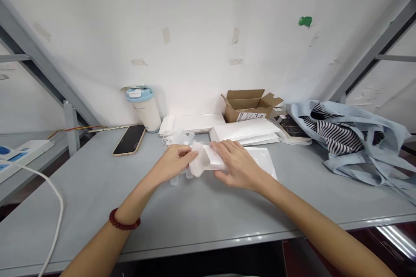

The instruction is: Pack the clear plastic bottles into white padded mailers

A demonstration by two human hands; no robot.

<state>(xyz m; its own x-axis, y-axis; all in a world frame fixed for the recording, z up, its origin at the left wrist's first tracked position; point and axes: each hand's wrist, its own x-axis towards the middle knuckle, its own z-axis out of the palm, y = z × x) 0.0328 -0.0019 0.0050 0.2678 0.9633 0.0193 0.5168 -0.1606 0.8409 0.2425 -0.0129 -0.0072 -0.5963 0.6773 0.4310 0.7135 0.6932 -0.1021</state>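
Between my two hands is a small white box (199,162), its near end standing open toward the left. My left hand (177,160) pinches the edge of that open end between thumb and fingers. My right hand (238,164) wraps over the box's body from above, fingers on the far side. A glossy white plastic bag (264,159) lies flat under my right wrist. Beside and behind my left hand are several translucent plastic pieces (182,137) with a thin white cord; my fingers partly hide them.
At the back are a white paper stack (195,122), white glossy packets (245,130) and an open cardboard box (247,106). A phone (130,140) and a blue-lidded cup (143,108) are left; a light-blue cloth bag (354,138) is right. A white cable (60,207) crosses the left side.
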